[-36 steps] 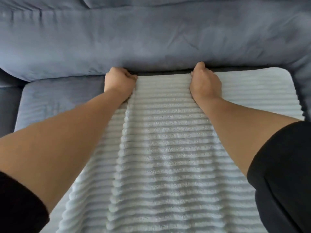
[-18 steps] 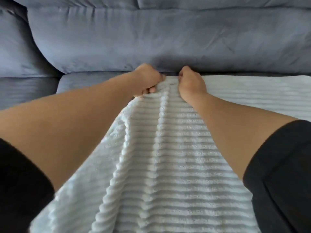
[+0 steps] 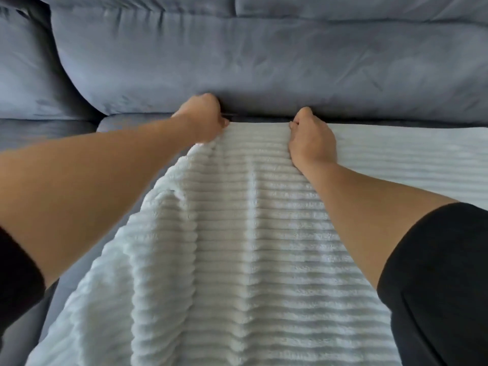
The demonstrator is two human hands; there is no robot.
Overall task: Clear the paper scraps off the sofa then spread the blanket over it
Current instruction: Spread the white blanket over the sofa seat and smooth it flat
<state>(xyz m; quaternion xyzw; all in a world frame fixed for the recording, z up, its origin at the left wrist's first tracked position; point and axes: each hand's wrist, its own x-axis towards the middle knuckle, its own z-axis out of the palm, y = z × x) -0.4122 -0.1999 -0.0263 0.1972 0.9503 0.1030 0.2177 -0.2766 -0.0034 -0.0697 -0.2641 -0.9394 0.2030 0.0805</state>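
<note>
- Step in hand: spreading, judged from the view; no paper scraps showed on the sofa (image 3: 264, 64), so clearing appeared done.
- Left hand (image 3: 203, 120) was closed in a fist on the far edge of the white ribbed blanket (image 3: 250, 233), at the crease under the back cushion (image 3: 290, 62).
- Right hand (image 3: 311, 140) was likewise fisted on that edge, near the left.
- Right of the right hand the blanket lay flat; below the left hand it hung bunched in folds, with the bare seat cushion (image 3: 126, 122) beyond.
- Next move probably called for drawing the left edge outward.
</note>
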